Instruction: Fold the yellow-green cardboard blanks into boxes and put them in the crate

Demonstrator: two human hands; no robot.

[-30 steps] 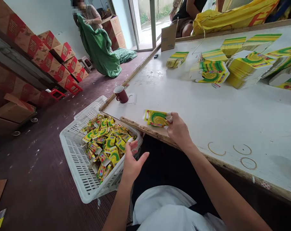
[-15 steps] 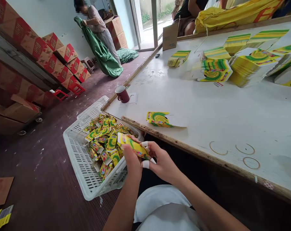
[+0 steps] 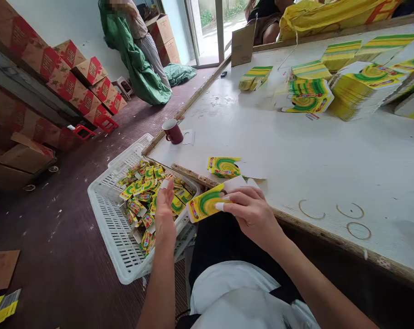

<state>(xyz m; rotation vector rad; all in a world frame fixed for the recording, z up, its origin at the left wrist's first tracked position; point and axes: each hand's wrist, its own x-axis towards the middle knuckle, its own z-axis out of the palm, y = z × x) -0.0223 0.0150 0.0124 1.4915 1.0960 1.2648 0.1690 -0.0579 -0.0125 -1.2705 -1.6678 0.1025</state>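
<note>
Left hand [image 3: 165, 217] and right hand [image 3: 257, 217] have parted since the earlier frame, the left extended and empty by the basket [image 3: 125, 275] of folded cartons [image 3: 147, 221], the right pinching an unclosed carton [image 3: 205, 205] at the near table edge [image 3: 189, 173], far-right stacks [image 3: 351, 98] apparently still unfolded.

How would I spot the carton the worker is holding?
Find the big white table, then its near wooden edge beside the white basket. There the right hand grips a yellow-and-green carton; unlike those on the table or in the basket, it is visibly held.
</note>
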